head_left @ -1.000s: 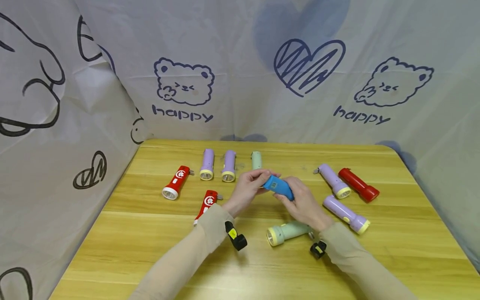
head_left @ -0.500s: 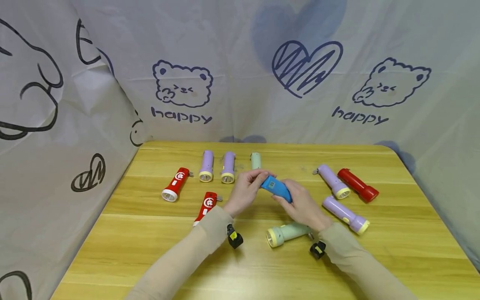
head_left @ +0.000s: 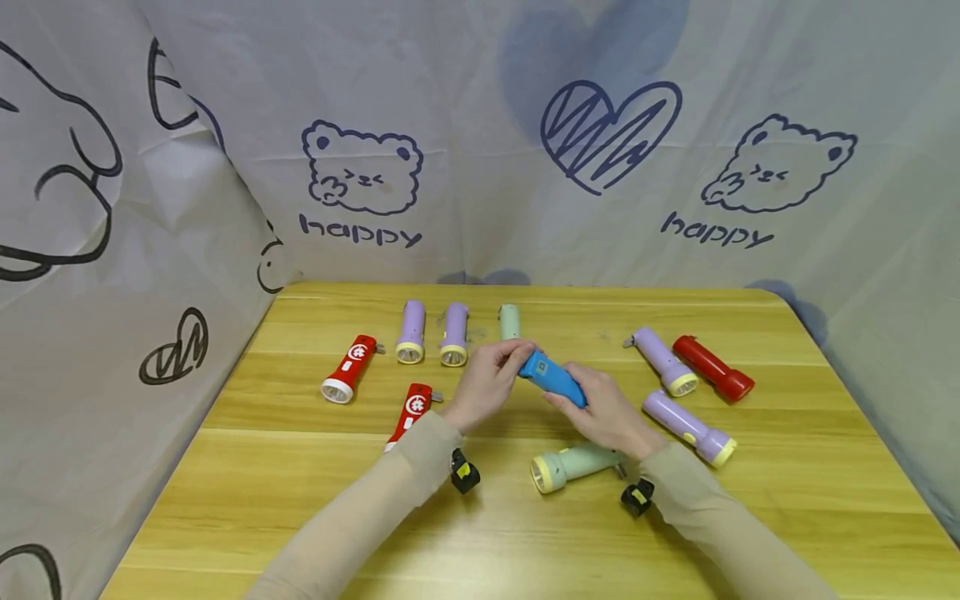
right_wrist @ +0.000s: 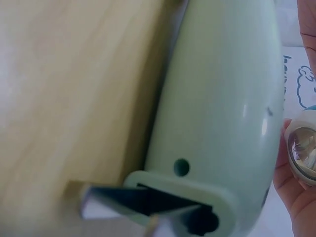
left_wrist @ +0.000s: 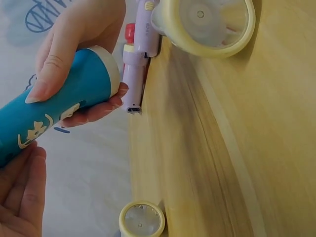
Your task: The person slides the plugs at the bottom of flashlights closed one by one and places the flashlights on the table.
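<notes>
A blue flashlight (head_left: 553, 379) is held above the middle of the table, tilted, between both hands. My right hand (head_left: 602, 407) grips it around the head end; in the left wrist view the thumb lies along the blue body (left_wrist: 89, 81) beside the white rim (left_wrist: 107, 69). My left hand (head_left: 489, 382) pinches the tail end with thumb and fingers, which hide that tip. A white pattern shows on the body in the left wrist view. Below the right wrist lies a mint green flashlight (head_left: 573, 465) with a yellow head; its prongs (right_wrist: 113, 201) stick out in the right wrist view.
Two red-and-white flashlights (head_left: 350, 368) and two purple ones (head_left: 410, 332) lie to the left. A mint flashlight (head_left: 509, 321) stands behind my left hand. At the right lie two more purple flashlights (head_left: 688, 427) and a plain red one (head_left: 712, 368). Printed cloth (head_left: 465, 208) borders the table.
The blue flashlight has turned slightly and shifted a little to the left, with both hands still on it. The head view has shifted slightly. The flashlights on the table have not moved.
</notes>
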